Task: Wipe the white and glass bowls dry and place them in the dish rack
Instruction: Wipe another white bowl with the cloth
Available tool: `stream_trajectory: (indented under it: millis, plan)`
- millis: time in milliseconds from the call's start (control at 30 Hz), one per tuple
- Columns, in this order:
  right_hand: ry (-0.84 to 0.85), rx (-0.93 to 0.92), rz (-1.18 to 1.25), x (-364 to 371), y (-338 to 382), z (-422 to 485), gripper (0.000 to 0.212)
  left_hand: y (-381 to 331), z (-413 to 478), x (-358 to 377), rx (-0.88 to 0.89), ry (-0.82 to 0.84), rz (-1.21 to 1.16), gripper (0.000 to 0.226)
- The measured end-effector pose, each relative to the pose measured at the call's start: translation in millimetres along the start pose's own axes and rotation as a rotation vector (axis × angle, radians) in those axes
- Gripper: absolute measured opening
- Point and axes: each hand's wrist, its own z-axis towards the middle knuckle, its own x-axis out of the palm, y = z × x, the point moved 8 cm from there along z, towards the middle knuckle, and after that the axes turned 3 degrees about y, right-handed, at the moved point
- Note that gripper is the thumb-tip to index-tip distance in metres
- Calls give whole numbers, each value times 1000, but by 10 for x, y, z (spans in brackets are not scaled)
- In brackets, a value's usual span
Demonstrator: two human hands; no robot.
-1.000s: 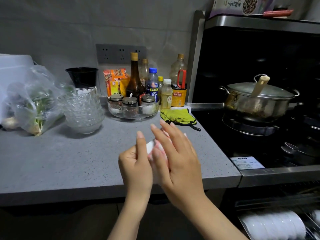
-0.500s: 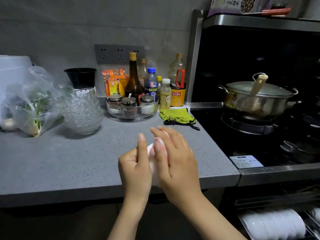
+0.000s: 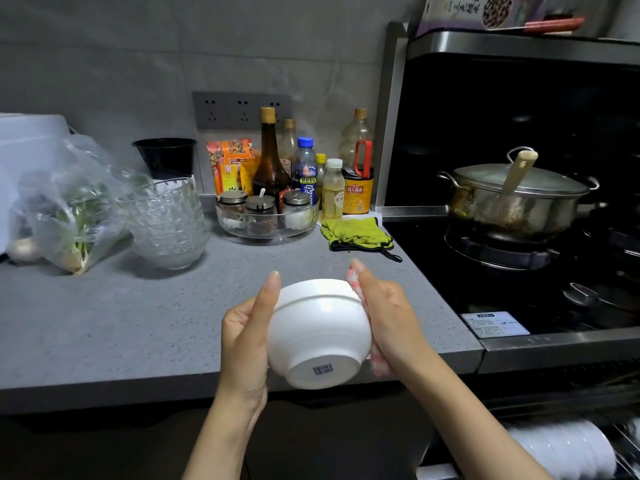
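While we hold the white bowl tilted, foot towards us, over the counter's near edge, our left hand clasps its wall at 9 o'clock, thumb straight, and our right hand pins the pink cloth against it at 3 o'clock. Glazed, probably wet, it looks stiff, slippery and breakable, so we judge rim and foot the safest holds. Our fingers are hidden behind it, and the dish rack at 5 o'clock is cut off
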Motion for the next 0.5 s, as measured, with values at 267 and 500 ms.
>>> stream_trajectory:
  millis: [267, 500]
  plan:
    - [47, -265, -562, 41, 329, -35, 57, -374, 4, 362, 346, 117, 777, 73]
    - [-42, -263, -211, -54, 279, -82, 55, -291, 23, 245, 250, -38, 421, 68]
